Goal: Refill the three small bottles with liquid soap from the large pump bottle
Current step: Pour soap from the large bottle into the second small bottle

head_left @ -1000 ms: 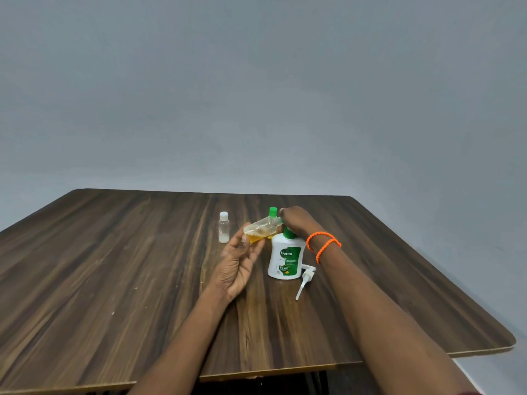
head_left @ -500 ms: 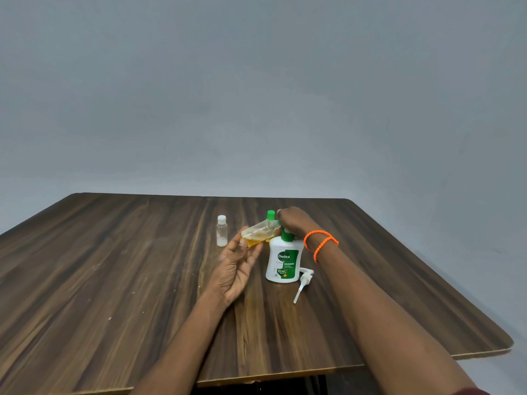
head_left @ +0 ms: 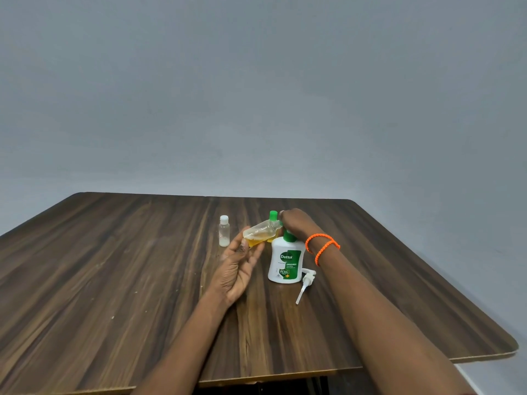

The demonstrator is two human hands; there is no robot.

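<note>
Left hand (head_left: 238, 269) grasping tilted small bottle (head_left: 261, 233); right hand (head_left: 295, 223) pinching its neck. Risk: soap spilling onto table (head_left: 114, 280) if uncapped.

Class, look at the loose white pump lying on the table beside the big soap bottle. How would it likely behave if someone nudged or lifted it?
The pump looks like thin plastic, so probably light. Lying on its side with a round tube, it may roll or pivot when nudged. Possibly slippery if soap still coats the tube.

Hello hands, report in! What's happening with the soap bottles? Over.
Left hand holds tilted small bottle, part full of amber soap. Right hand at its neck. Dettol bottle upright, pump off beside it. Nothing blocking.
</note>
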